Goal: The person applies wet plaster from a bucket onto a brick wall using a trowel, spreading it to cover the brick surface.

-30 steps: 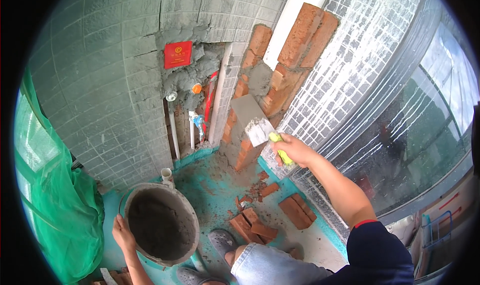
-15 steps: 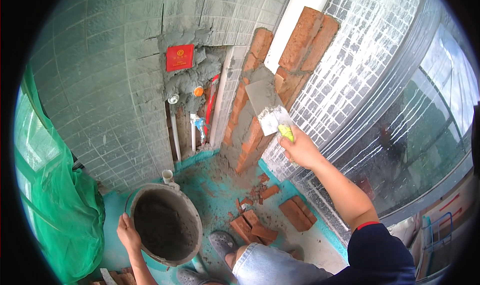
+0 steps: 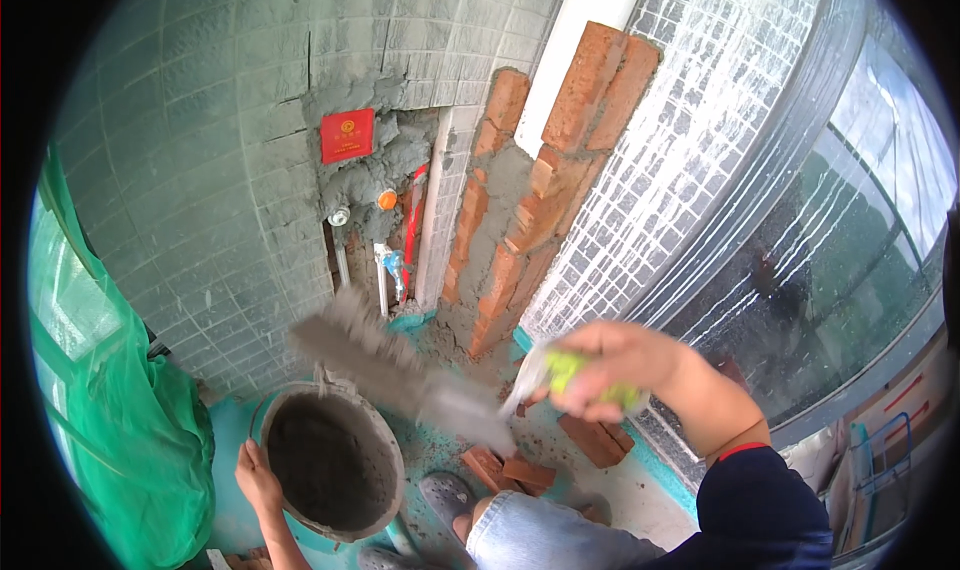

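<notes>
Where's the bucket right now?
Head view, lower left of centre: the bucket is just right of the left hand, with the green netting farther left.

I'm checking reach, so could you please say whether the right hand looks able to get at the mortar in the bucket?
Probably yes: the right hand holds a trowel, which appears close to the bucket, and nothing seems to cover the mortar.

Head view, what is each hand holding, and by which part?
Right hand: trowel, by its green handle. Left hand: bucket, apparently by its wire handle.
</notes>
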The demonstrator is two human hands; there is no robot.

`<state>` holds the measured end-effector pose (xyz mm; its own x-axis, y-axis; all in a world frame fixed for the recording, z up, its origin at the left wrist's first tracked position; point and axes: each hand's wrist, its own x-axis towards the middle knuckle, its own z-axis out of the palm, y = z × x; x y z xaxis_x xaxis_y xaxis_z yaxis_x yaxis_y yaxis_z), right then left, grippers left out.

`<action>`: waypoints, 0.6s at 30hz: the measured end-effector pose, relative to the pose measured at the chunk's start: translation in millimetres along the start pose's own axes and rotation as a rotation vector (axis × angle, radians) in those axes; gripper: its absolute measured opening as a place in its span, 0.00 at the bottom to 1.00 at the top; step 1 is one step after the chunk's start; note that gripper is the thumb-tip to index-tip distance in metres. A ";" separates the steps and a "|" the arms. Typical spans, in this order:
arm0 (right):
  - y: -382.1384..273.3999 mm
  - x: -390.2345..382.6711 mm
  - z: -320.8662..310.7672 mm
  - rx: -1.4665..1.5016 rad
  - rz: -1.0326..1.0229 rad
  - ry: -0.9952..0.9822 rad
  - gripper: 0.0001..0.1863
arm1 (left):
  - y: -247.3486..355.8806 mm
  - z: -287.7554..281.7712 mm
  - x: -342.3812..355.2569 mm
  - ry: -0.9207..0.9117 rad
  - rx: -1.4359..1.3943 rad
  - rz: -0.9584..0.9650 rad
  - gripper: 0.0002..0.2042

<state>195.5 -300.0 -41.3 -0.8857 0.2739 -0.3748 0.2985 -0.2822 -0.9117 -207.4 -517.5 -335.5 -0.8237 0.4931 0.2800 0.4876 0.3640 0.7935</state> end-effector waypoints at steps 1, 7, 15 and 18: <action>11.2 2.1 -33.7 0.191 -0.127 -0.059 0.18 | 0.8 -1.2 0.6 0.004 -0.001 0.003 0.20; 33.2 23.2 -110.8 0.434 -0.231 0.256 0.15 | 4.9 25.1 -4.2 -0.037 -0.023 -0.035 0.20; 125.2 85.0 -30.0 -0.116 0.075 -0.020 0.10 | -15.5 15.2 0.0 -0.081 0.096 -0.016 0.21; 169.8 133.3 -18.9 -0.636 0.411 -0.010 0.12 | 14.5 30.9 -1.4 -0.039 0.039 -0.075 0.19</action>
<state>134.9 -294.0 -249.2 -0.6611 0.2523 -0.7066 0.7503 0.2259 -0.6213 -190.3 -488.6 -341.0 -0.8467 0.4936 0.1988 0.4368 0.4313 0.7894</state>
